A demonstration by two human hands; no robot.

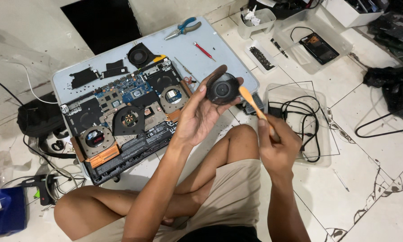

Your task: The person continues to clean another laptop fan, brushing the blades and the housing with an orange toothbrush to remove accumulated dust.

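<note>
Tiled floor point(367, 179) carrying low table point(237, 67) with opened laptop point(125, 116) | left hand point(197, 116) clamping black round fan point(222, 88) by its rim, lifting it for access, face tilting toward viewer | right hand point(277, 143) gripping brush point(255, 107), long axis pointing up-left, tip touching fan

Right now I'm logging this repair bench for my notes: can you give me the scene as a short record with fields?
Left hand: holds a round black cooling fan upright by its edge
Right hand: grips a brush with an orange handle, tip at the fan
Work surface: grey board on a tiled floor
On board: opened laptop, pliers, red screwdriver
Nearby: clear tray of black cables
</note>
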